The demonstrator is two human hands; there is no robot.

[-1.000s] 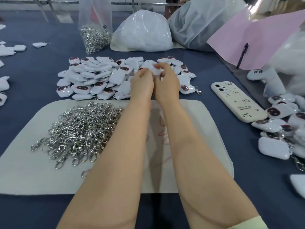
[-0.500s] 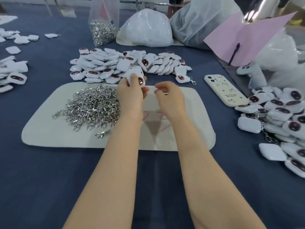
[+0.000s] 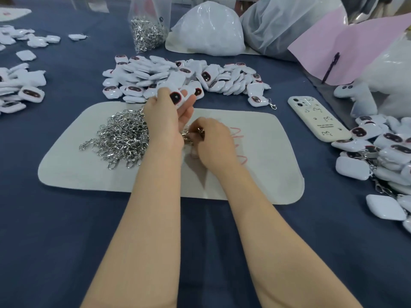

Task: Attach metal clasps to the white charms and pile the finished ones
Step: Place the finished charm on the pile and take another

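My left hand (image 3: 166,117) holds a white charm (image 3: 176,97) with a dark oval face, raised above the grey felt mat (image 3: 266,156). My right hand (image 3: 213,143) sits lower on the mat, its fingers curled round a metal clasp (image 3: 192,134) beside the left palm. A heap of loose silver clasps (image 3: 120,138) lies on the mat's left half. Beyond the mat spreads a pile of white charms (image 3: 160,74). A second pile of charms with clasps attached (image 3: 382,156) lies at the right.
A cream phone (image 3: 318,118) lies right of the mat. A clear bag of clasps (image 3: 146,30) and white plastic bags (image 3: 209,30) stand at the back. Pink paper with a pen (image 3: 347,52) is at the far right. More charms (image 3: 20,90) lie at the left.
Both hands came back from the charm pile toward me; the left brought a charm with it. The right hand dropped to the mat and took up a clasp.
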